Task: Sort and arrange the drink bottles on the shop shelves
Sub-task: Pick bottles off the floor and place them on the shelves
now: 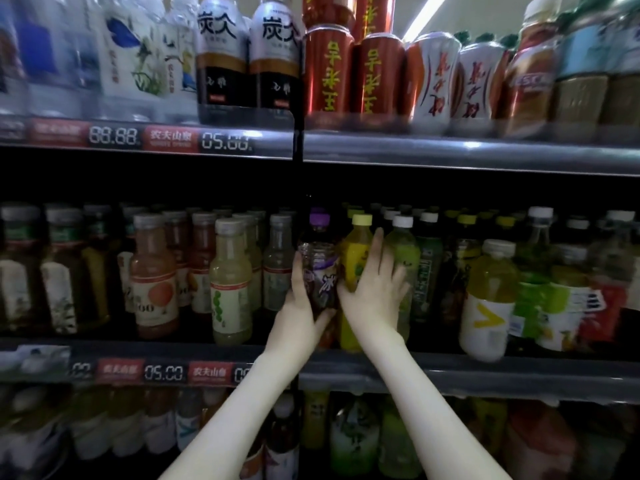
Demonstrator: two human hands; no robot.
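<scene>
A dark bottle with a purple cap and purple label (320, 265) stands at the front of the middle shelf. My left hand (302, 299) grips its lower body from the left. Right beside it stands a yellow bottle with a pale yellow cap (356, 258). My right hand (375, 285) lies against the yellow bottle with straight fingers pointing up, its thumb toward the purple bottle. A pale green bottle with a white cap (403, 251) stands just behind my right hand.
The middle shelf (450, 375) is packed with bottles: juice bottles (230, 282) left, a leaning yellow bottle (488, 299) right. Red cans (329, 67) and dark bottles (221, 57) fill the upper shelf. More bottles stand on the shelf below.
</scene>
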